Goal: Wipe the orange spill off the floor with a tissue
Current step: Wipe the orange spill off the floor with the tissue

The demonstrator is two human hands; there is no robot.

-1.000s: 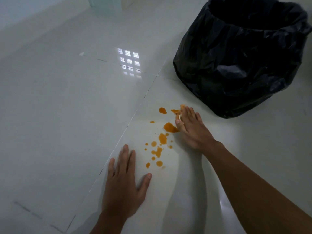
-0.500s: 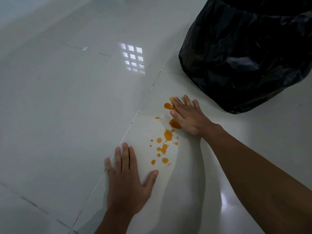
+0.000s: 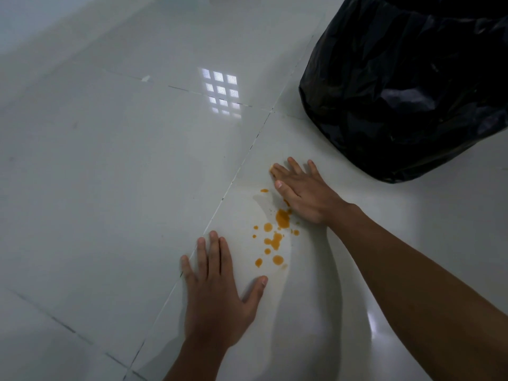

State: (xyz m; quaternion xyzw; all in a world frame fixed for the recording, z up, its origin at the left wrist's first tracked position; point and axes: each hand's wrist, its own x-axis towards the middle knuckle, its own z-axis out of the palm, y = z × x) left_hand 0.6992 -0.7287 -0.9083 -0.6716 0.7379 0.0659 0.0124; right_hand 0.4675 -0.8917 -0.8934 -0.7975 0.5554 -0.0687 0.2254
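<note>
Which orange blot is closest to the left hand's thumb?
The round blot at the near end of the spill, just beyond the left hand thumb tip. A smaller drop sits beside it; the biggest blot lies farther off, against the right hand.

Tissue (image 3: 272, 168) mostly under right hand (image 3: 305, 193)

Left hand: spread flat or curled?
Spread flat. The left hand lies palm down on the floor, fingers straight, thumb out toward the orange spill, holding nothing.

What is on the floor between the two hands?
In the head view, orange spill drops dot the white floor between the left hand and right hand.
</note>
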